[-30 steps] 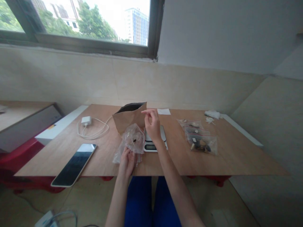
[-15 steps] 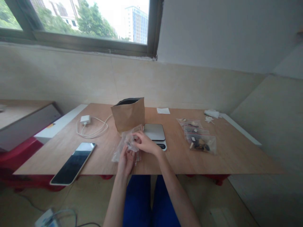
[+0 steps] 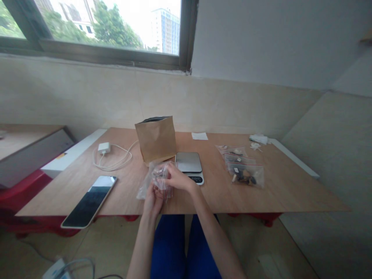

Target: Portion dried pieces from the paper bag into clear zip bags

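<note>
Between my hands is a clear plastic bag [image 3: 160, 172], crinkled and see-through. My left hand [image 3: 154, 197] supports it from below with curled fingers. From the right, my right hand [image 3: 176, 178] grips the bag's upper part between thumb and fingers. More clear plastic bags [image 3: 143, 190] lie on the table beneath. Just behind stands an upright brown paper bag [image 3: 157, 139] with its top gaping. A small digital scale [image 3: 188, 162] with a silver plate sits right beside my right hand, with nothing on the plate.
Several zip bags with dark and tan pieces [image 3: 245, 176] lie to the right. A phone [image 3: 90, 201] rests at the front left edge, a white charger [image 3: 104, 148] with coiled cable behind it. White paper [image 3: 199, 136] and crumpled white scraps [image 3: 258, 139] lie at the back.
My right hand has shifted slightly on the plastic bag, and the bag's upper part looks more spread. The paper bag's mouth looks narrower. My left hand stays in nearly the same place.
</note>
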`<state>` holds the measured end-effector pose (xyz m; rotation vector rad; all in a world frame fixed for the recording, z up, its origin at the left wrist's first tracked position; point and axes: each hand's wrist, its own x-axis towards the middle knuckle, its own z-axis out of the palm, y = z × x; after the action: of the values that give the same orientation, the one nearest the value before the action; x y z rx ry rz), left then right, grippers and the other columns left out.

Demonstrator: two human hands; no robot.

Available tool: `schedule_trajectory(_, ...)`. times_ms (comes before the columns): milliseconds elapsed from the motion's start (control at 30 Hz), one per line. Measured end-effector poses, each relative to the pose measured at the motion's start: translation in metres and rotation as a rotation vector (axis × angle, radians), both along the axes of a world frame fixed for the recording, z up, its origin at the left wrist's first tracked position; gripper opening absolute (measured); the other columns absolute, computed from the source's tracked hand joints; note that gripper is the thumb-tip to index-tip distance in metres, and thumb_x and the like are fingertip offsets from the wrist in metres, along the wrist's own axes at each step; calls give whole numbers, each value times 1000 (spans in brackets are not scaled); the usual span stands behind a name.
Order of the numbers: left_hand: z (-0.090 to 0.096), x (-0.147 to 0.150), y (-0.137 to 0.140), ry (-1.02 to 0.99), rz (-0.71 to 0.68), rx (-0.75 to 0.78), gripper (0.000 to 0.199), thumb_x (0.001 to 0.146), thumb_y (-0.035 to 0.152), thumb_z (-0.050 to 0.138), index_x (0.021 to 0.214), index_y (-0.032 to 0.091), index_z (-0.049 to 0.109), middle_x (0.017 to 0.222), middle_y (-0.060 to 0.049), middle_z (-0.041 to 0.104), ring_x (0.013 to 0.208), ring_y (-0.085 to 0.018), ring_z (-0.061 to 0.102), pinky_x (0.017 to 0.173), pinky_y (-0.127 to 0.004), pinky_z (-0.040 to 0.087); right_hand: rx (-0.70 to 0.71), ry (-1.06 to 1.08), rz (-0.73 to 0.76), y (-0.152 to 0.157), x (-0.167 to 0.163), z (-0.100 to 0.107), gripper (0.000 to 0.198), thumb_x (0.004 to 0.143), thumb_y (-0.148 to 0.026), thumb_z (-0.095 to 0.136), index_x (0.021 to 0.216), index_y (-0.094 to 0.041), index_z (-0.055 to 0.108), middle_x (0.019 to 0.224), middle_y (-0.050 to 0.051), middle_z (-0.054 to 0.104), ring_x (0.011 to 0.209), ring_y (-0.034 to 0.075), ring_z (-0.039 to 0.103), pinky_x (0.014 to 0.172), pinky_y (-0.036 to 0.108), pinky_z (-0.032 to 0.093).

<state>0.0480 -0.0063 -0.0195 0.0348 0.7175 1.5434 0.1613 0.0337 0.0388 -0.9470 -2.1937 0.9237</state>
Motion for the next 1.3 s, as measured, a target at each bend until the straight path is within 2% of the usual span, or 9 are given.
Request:
schedule_trajectory(167,2,1,0,-16,14,-13,31,86,8,38,105,14,62,74,-3,70,63,-9,66,60,-13,51,19,24,-57,1,-1,-5,21,76,-25,63,92,-18,51,95,2,49,92,16,48,85,30,40)
schedule_trajectory(300,5,2,-1,-40,1,-10,29,87,9,38,101,14,63,74,-3,71,63,-9,66,60,-13,51,-2,53,-93,-3,-2,-4,23,73,-24,64,86,-19,47,91,1,48,86,16,47,80,29,41)
schedule_trajectory(533,4,0,-1,-93,9,0,36,86,7,34,111,15,59,78,-4,71,67,-10,67,62,-15,51,-156,246,-162,-6,-3,-4,29,72,-30,64,92,-21,45,88,-1,54,75,14,54,70,28,44)
schedule_trajectory(767,-5,-3,1,-142,2,55,37,88,8,33,112,16,60,86,-5,71,70,-11,67,63,-18,52,-160,435,-153,-5,-1,-5,29,72,-29,64,91,-23,42,90,0,59,82,15,60,72,28,48)
schedule_trajectory(933,-7,-4,0,-161,-60,132,39,89,8,32,116,17,58,99,-8,70,79,-12,67,67,-20,53,-102,533,-245,-2,-1,3,30,71,-29,64,91,-22,42,88,1,59,83,14,60,75,28,48)
schedule_trajectory(1067,-5,-4,-1,-159,-70,146,41,89,7,32,120,18,57,102,-8,70,83,-13,68,65,-20,54,-25,677,-339,11,-3,19,33,70,-30,65,91,-22,40,87,0,59,79,12,60,71,24,48)
schedule_trajectory(1300,-2,-3,0,-165,-55,120,44,89,7,31,126,20,52,109,-9,68,85,-14,67,64,-20,55,355,730,-479,63,-11,67,30,75,-29,62,91,-23,38,84,0,57,78,12,58,73,25,48)
